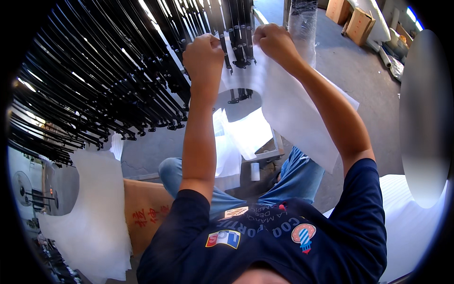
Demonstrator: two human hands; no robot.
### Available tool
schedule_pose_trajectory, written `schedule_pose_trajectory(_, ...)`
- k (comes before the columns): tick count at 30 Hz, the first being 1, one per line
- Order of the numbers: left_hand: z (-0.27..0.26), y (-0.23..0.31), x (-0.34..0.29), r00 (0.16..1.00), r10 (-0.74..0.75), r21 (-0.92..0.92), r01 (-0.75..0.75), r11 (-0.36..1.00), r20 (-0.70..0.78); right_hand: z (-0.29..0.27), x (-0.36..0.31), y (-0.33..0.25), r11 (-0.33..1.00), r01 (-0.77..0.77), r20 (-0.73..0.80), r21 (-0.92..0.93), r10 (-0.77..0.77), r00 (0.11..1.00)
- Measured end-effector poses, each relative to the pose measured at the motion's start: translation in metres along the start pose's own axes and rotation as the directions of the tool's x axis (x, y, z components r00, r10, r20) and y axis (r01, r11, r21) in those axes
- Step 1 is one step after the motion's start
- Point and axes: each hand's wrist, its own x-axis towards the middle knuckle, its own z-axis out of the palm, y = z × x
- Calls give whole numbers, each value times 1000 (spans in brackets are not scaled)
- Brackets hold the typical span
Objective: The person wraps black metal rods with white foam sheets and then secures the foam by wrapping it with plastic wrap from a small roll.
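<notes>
**Left hand [204, 59] and right hand [278, 43] were raised around a white sheet [298, 113]**

The right hand's fingers were curled together, clamped on the upper edge of the thin, translucent sheet. The left hand's fingers were bent inward too, just beside a dense row of black rods [99, 78]; what they closed on could not be told. The sheet lay between the 2 hands and trailed down beside the right forearm toward the person's jeans [302, 173]. A smaller group of dark rods showed between the hands, partly behind the pale material.

Below, a small white cylinder [255, 171] stood on the floor near the person's legs. At the left, a 2nd white sheet [90, 203] hung next to a cardboard box [142, 217] with red markings. A plastic-wrapped column [302, 21] rose beyond the right hand.
</notes>
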Motion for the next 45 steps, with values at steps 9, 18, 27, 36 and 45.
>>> schedule_pose_trajectory(9,12,-15,-13,998,51,-72,-53,996,-30,-11,11,-10,995,-7,-44,-101,2,999)
schedule_pose_trajectory(18,14,-14,-3,997,75,-71,-77,995,-36,-10,12,-8,999,-31,-70,-44,28,997)
schedule_pose_trajectory(27,9,-21,9,987,163,-49,-163,985,-15,-9,11,-9,991,-22,-27,-131,19,999)
schedule_pose_trajectory(36,-12,-13,0,986,36,23,-41,999,162,-21,21,-6,994,95,208,47,-103,973)
schedule_pose_trajectory(45,8,-4,-15,961,-132,-591,254,766,242,-24,29,2,977,202,292,73,-215,932)
